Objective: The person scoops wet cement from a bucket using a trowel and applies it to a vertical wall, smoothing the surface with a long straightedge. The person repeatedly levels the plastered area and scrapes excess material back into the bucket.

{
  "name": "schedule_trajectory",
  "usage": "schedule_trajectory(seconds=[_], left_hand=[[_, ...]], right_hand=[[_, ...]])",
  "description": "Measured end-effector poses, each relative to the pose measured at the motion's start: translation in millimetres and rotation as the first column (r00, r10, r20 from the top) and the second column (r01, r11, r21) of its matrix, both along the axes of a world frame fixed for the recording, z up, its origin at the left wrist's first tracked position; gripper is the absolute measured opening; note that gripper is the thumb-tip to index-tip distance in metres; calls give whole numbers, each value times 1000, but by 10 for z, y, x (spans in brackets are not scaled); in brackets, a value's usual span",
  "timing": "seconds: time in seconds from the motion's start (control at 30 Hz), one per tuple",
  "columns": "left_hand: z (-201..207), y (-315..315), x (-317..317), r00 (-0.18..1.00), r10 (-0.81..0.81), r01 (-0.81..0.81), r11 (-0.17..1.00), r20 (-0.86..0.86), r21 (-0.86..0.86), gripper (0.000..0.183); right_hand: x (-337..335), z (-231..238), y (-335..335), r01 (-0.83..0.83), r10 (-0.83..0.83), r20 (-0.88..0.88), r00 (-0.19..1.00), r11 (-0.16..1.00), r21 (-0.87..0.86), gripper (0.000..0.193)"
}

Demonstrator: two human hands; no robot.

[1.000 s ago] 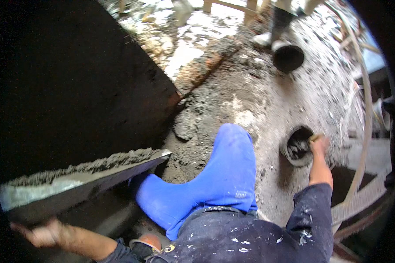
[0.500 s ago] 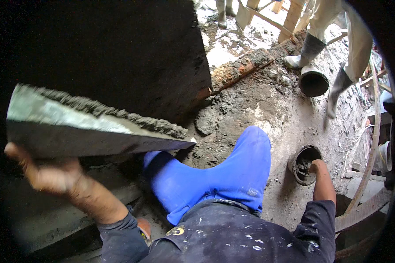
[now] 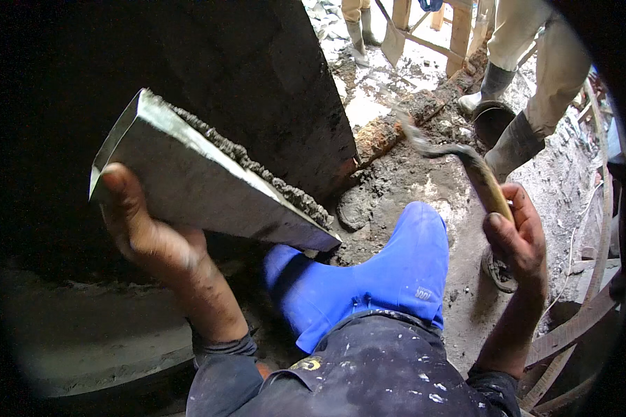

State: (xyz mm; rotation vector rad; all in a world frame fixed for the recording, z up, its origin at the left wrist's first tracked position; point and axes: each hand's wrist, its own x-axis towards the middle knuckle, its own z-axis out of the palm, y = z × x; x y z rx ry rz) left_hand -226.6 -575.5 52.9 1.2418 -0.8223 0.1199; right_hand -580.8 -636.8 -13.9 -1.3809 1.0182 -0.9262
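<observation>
One grey mortar board [image 3: 215, 177], one ridge of mortar [image 3: 257, 167] along it, slants before the dark wall [image 3: 222, 62]. The left hand [image 3: 161, 240] clasps its upper end (fingers partly hidden); the right hand [image 3: 522, 240] grips one trowel [image 3: 490, 191] by its handle. Two buckets, one [image 3: 499, 276] behind that hand, another [image 3: 492, 124] beside a co-worker's boots [image 3: 511, 149]. One pale mark [image 3: 422, 293] sits on the blue trousers [image 3: 365, 281].

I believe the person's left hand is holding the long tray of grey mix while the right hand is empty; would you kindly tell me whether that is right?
Not quite: the right hand is not empty. The head view shows it gripping a wooden-handled tool. The left hand is indeed holding the long tray of grey mix.
</observation>
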Motion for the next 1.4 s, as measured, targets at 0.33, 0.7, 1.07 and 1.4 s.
schedule_trajectory(seconds=[0.33, 0.7, 1.07, 1.4], left_hand=[[13, -153, -125, 996, -80, 83, 992, 35, -94, 66], [-164, 20, 240, 990, 142, -142, 988, -8, -65, 89], [-379, 302, 544, 936, 334, -315, 936, 112, -158, 74], [70, 838, 615, 1000, -9, 9, 918, -1, 396, 68]], right_hand=[[596, 96, 171, -489, 297, 521, 800, 826, 279, 58], [1165, -2625, -63, -198, 450, -264, 853, 747, 634, 46], [760, -3048, -891, 18, 90, -728, 679, 990, 139, 58], [526, -2665, -836, -143, 201, -857, 475, 978, 150, 47]])
